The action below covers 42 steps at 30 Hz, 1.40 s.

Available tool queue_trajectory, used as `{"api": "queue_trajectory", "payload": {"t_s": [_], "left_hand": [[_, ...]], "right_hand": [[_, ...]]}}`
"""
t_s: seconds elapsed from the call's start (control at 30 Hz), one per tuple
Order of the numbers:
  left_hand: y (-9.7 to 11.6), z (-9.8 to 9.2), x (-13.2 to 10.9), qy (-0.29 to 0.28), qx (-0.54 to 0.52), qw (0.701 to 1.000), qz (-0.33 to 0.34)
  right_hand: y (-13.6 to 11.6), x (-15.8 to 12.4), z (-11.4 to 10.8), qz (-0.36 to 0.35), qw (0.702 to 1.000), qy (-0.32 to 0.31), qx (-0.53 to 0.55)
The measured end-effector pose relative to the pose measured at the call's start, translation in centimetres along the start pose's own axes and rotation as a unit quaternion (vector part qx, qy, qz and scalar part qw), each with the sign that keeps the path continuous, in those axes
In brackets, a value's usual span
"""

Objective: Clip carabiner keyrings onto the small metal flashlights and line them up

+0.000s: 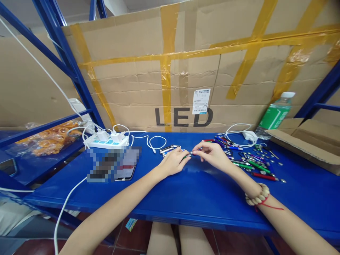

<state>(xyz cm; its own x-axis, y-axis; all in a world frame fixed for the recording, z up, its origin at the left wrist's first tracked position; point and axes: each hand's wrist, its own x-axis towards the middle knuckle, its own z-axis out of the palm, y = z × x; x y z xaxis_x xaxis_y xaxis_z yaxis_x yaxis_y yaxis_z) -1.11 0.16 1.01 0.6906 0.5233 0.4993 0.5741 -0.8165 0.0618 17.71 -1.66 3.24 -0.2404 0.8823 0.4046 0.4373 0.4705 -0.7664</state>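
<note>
Over the blue table (148,198), my two hands meet near the middle. My left hand (172,163) is closed around a slim pen-shaped metal tube (188,156), whose end sticks out past the thumb and fingertip. At that end, my right hand (214,156) pinches a small silver piece (191,152); its exact kind is too small to tell. Several silver tubes (166,149) lie just behind my left hand, partly hidden by it. Beside my right forearm spreads a pile of red, green, blue and purple pen-shaped tubes (249,164) with small round silver discs (262,172) among them.
A white power strip (106,141) with plugs and cables stands at the back left, near a phone (129,166) and a blurred area. At right are a green-labelled bottle (275,115) and an open cardboard box (310,141). A large taped carton (138,85) rises behind the table.
</note>
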Motion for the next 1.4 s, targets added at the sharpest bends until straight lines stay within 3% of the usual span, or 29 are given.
{"api": "queue_trajectory", "payload": {"t_s": [0.43,0.67,0.93,1.03,1.13,1.23,1.4], "left_hand": [[0.0,0.0,0.0,0.002,-0.019,1.0,0.011],[-0.2,0.5,-0.4,0.0,-0.087,0.996,0.016],[1.3,0.4,-0.7,0.014,-0.127,0.992,-0.011],[1.6,0.2,-0.8,0.01,-0.11,0.994,-0.009],[1.5,0.2,-0.8,0.003,-0.094,0.996,0.007],[1.2,0.4,-0.8,0.039,-0.083,0.996,0.013],[0.8,0.7,-0.6,0.068,-0.064,0.995,0.033]], "right_hand": [[-0.3,-0.1,-0.6,0.01,0.999,-0.051,0.011],[0.0,0.0,-0.2,0.097,0.991,-0.086,0.045],[0.8,-0.2,0.1,0.172,0.979,-0.096,0.058],[0.6,-0.4,0.2,0.159,0.977,-0.12,0.069],[0.4,-0.6,0.3,0.13,0.97,-0.184,0.094],[0.3,-0.8,0.3,0.113,0.959,-0.232,0.116],[0.4,-0.9,0.2,0.102,0.962,-0.234,0.095]]}}
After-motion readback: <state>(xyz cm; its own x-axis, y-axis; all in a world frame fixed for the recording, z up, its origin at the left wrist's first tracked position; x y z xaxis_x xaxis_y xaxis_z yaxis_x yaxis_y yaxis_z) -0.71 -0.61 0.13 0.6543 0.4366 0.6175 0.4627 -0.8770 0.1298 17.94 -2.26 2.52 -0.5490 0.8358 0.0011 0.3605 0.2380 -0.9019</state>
